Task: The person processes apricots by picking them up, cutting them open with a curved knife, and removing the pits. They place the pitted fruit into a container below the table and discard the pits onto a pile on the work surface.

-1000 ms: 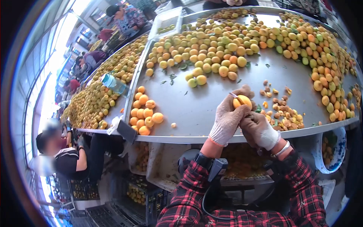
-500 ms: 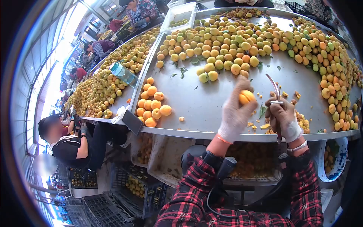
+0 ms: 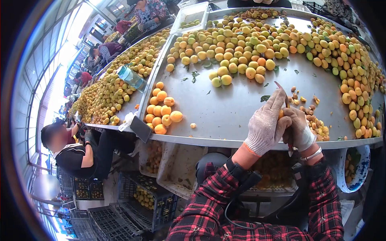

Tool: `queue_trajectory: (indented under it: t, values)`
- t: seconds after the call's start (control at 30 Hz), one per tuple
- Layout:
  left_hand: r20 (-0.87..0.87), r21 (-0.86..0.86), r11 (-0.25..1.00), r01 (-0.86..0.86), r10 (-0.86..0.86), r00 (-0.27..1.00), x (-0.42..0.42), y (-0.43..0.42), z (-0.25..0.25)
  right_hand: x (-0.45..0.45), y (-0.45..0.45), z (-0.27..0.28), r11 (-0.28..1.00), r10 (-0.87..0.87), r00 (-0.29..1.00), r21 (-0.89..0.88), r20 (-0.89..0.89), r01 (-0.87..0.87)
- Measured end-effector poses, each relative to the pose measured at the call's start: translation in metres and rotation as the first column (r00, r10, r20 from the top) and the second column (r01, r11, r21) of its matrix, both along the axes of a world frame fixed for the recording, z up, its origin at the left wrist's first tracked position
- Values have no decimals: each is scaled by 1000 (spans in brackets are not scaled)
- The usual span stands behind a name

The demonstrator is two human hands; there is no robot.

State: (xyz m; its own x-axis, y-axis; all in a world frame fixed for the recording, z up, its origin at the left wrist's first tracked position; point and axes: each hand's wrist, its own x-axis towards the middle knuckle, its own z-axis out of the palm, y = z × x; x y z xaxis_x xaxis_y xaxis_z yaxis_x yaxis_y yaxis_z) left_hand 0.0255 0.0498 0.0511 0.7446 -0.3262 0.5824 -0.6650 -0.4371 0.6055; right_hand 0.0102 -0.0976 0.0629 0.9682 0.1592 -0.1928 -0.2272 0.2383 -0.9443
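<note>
Both hands wear light knitted gloves and meet above the near part of the metal table (image 3: 209, 116). My left hand (image 3: 267, 120) is closed round an apricot (image 3: 281, 114), mostly hidden between the hands. Closed on a thin curved knife (image 3: 286, 100), my right hand (image 3: 299, 126) presses against the fruit's right side. The blade tip pokes up above my left fingers. Just beyond and right of my hands lie pits and scraps (image 3: 315, 122). A small pile of orange apricots (image 3: 163, 108) sits at the table's left edge.
Many apricots (image 3: 241, 44) cover the far and right parts of the table. A white tray (image 3: 189, 18) stands at the far left corner, a bottle (image 3: 132, 77) on the neighbouring table. A co-worker (image 3: 76, 148) sits at left. A blue-and-white basin (image 3: 359, 172) is below right.
My left hand has moved right with the apricot and met my right hand. The knife, held apart half a second ago, is now at the fruit. A leaf now shows left of the blade tip.
</note>
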Motion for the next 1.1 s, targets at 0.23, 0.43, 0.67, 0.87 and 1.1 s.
queue_trajectory:
  t: [0.23, 0.43, 0.67, 0.87, 1.1]
  values:
    - [-293, -472, 880, -48, -105, 950, -3, -9, -14, 0, 12, -8, 967, -157, 971, -171, 181, 188]
    - [-397, -763, 644, -57, -397, 827, -1, -11, -18, -2, 11, -13, 820, -75, 777, -405, 625, 404]
    - [-475, -880, 394, -265, -750, 460, 9, 2, -9, -5, -3, 6, 993, -116, 990, -30, 79, 118]
    - [-453, -664, 747, 17, -421, 785, -3, 8, 4, -3, -36, 4, 963, -63, 996, 264, 59, 46]
    - [-660, -497, 825, 269, -560, 501, -7, 32, 29, -3, -46, 9, 922, -124, 985, 380, 121, 69]
